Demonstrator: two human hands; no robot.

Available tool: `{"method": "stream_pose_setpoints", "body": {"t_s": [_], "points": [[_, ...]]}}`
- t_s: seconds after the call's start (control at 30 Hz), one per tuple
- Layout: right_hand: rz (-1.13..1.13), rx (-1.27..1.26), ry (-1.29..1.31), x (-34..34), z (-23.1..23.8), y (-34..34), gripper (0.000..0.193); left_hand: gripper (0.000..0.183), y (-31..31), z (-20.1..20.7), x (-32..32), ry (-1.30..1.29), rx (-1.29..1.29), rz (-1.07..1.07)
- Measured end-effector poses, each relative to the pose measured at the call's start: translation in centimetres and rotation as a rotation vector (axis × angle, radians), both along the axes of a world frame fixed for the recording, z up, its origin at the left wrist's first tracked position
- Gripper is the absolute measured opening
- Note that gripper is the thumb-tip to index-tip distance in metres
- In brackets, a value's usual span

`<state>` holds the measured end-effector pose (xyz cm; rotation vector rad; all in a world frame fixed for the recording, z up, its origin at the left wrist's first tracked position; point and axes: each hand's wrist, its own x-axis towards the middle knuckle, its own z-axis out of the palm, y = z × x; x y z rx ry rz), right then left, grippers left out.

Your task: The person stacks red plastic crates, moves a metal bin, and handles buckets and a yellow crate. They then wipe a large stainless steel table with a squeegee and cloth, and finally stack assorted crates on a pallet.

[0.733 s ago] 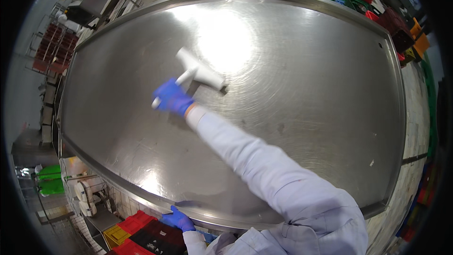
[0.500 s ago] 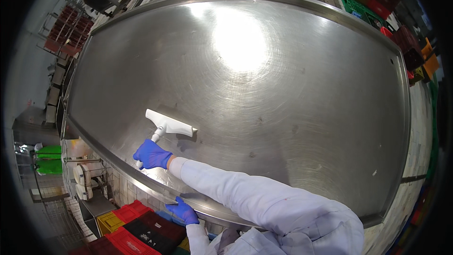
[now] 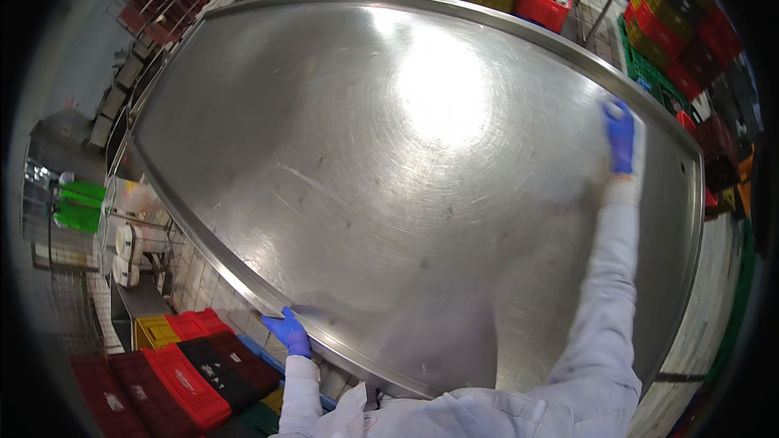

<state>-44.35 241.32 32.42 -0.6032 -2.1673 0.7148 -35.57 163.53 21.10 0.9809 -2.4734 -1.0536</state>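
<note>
A wide stainless-steel table [image 3: 341,113] with a raised rim fills most of the view. My right hand [image 3: 620,136], in a blue glove, reaches far across to the table's right part, its fingers closed round the handle of a white squeegee. The squeegee's pale blade [image 3: 640,146] shows as a strip just right of the hand, partly hidden by it and blurred. At the near left rim, my left hand [image 3: 290,334], also blue-gloved, rests with fingers apart and holds nothing. Thin streaks [image 3: 304,178] mark the steel surface.
Stacked red, black and yellow crates [image 3: 191,373] stand below the near left rim. A red crate [image 3: 544,2] sits beyond the far rim, and more crate stacks [image 3: 673,24] rise at the far right. White tubs [image 3: 127,251] are at the left.
My right hand has swung from the near left of the table to its far right, carrying the squeegee. The left hand stays by the near rim; the view has shifted slightly.
</note>
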Motion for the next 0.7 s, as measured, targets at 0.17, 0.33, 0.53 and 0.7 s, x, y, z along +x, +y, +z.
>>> {"method": "stream_pose_setpoints", "body": {"t_s": [0.17, 0.33, 0.53, 0.7], "points": [[-0.498, 0.108, -0.248, 21.1, -10.4, 26.1, 0.039, 0.065, -0.3, -0.3, -0.4, -0.058, 0.034, -0.033], [-0.421, 0.067, -0.457, 12.9, -15.7, 25.9, 0.05, 0.069, -0.6, -0.4, 1.0, -0.085, -0.139, 0.009], [0.069, 0.237, -0.402, -21.2, -12.5, 5.8, 0.051, 0.07, -2.1, -2.1, 1.7, -0.076, -0.063, 0.044], [0.473, 0.095, -0.31, -36.2, -10.4, -22.0, 0.041, 0.078, -0.6, -0.2, 0.3, -0.234, -0.187, 0.046]]}}
